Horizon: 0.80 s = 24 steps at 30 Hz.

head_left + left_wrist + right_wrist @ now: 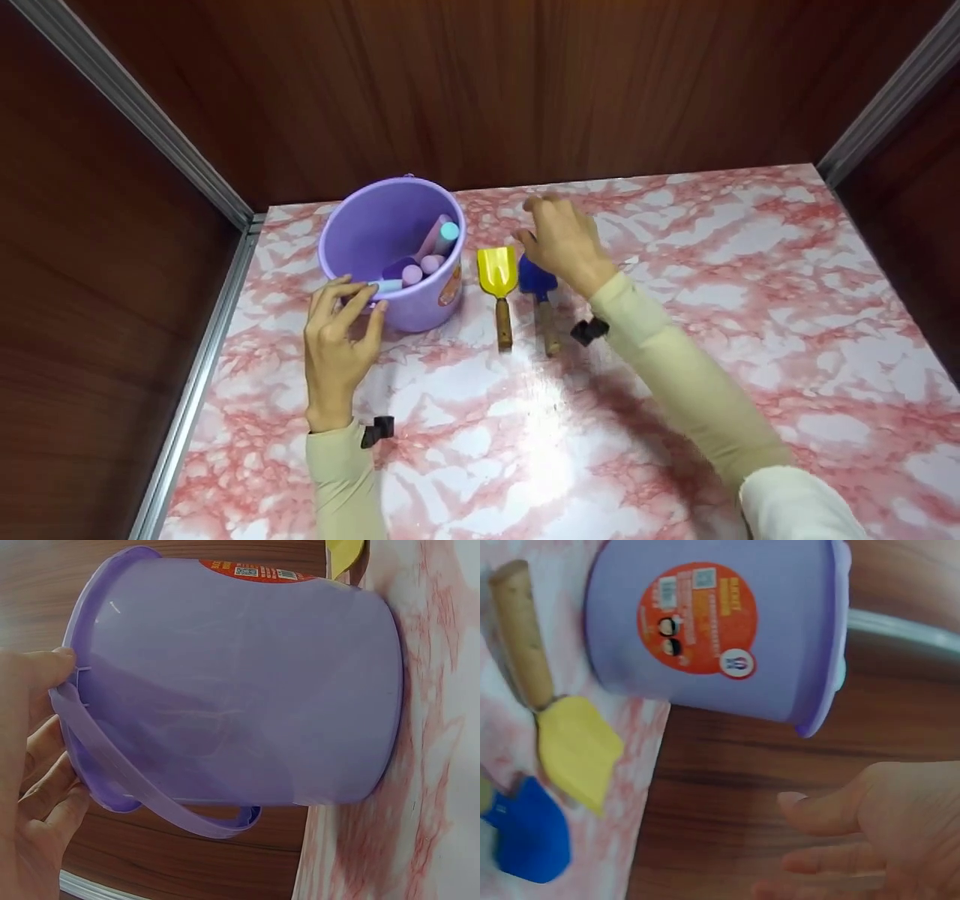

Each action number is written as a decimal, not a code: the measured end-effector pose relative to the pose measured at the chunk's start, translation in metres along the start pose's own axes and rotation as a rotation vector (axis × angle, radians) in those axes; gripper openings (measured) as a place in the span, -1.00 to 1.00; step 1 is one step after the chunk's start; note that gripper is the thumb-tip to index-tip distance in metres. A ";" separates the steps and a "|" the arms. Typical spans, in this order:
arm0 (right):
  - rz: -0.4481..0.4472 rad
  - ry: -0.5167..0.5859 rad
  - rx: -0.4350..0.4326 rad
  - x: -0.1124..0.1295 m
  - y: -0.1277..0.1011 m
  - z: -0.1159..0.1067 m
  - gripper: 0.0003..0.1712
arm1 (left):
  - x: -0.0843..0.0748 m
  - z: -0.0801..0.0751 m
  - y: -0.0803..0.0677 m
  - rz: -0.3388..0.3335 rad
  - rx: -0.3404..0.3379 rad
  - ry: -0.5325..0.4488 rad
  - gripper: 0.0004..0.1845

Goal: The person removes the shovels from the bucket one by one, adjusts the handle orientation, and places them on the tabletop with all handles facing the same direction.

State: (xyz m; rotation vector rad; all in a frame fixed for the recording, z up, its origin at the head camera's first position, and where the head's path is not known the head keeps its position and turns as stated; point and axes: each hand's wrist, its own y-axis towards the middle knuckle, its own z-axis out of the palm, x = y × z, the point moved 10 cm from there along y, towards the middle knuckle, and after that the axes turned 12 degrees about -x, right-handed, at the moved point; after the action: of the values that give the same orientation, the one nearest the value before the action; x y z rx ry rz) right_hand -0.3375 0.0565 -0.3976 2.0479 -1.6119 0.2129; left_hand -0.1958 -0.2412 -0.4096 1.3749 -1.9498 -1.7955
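Marble-pattern tabletop [675, 300], wood-panelled walls [480, 82]; left hand [339, 330] fingers grip bucket [375, 232] rim; right hand [564, 241] fingers loose, empty.

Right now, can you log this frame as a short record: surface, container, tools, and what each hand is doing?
surface: pink marbled table
container: purple bucket, upright, pastel sticks inside
tools: yellow shovel beside the bucket, blue shovel next to it, both flat
left hand: fingers on the bucket's near rim
right hand: open, above the blue shovel, holding nothing
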 end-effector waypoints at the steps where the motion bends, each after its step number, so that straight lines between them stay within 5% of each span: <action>1: -0.033 -0.002 0.009 0.007 0.004 -0.001 -0.50 | -0.001 0.000 0.000 0.003 0.002 -0.003 -0.74; 8: -0.227 0.036 0.053 0.063 0.025 -0.002 -0.51 | 0.000 0.000 0.002 0.006 0.014 -0.001 -0.75; 15: -0.437 -0.108 0.047 0.118 0.041 0.010 -0.49 | -0.001 -0.003 -0.001 0.015 0.000 0.001 -0.76; 24: -0.528 -0.232 0.218 0.150 0.046 0.055 -0.48 | -0.003 -0.001 -0.001 0.012 -0.016 -0.001 -0.75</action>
State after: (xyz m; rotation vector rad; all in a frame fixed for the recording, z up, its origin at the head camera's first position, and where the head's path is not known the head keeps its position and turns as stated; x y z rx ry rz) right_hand -0.3498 -0.1071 -0.3663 2.6657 -1.1458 -0.0446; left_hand -0.1932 -0.2398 -0.4093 1.3546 -1.9359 -1.8030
